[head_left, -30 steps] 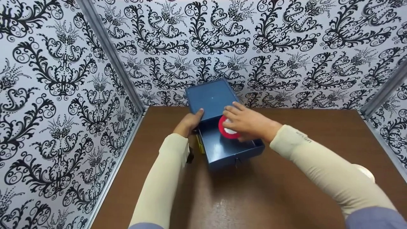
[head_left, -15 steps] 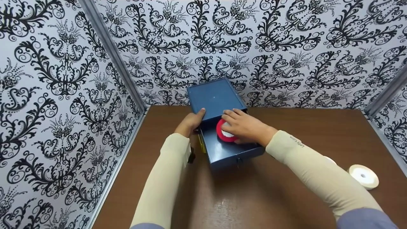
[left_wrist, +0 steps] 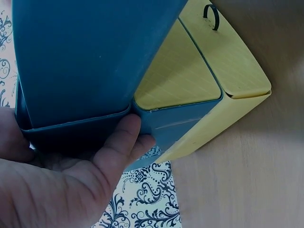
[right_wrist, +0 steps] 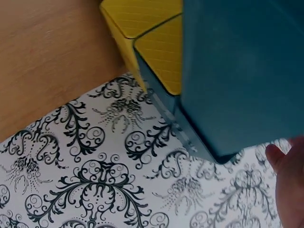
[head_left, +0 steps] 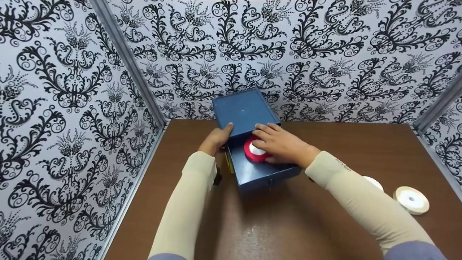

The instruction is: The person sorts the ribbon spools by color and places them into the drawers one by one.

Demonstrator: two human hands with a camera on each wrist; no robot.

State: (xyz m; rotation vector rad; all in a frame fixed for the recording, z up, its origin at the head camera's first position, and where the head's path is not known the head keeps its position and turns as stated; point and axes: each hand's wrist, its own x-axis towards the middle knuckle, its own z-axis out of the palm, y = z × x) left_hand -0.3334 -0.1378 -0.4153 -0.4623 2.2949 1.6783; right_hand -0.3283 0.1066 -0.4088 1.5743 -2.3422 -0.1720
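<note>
A blue drawer unit stands near the back wall, its upper blue drawer pulled out. My left hand grips the unit's front left edge, thumb on top; in the left wrist view, the left hand has its fingers bent under the blue edge. In the pulled-out drawer is a red ribbon roll with a white centre. My right hand holds this roll from the right, its fingers partly covering it. In the right wrist view only a bit of the right hand shows; the roll is hidden there.
Below the blue drawer is a yellow drawer with a black ring pull. A cream ribbon roll lies at the right of the table, beside a white roll partly behind my right arm. Patterned walls close off the back and left.
The red ribbon roll has gone down and slightly left into the blue drawer with my right hand, and now lies flatter. My left hand keeps its place on the drawer unit.
</note>
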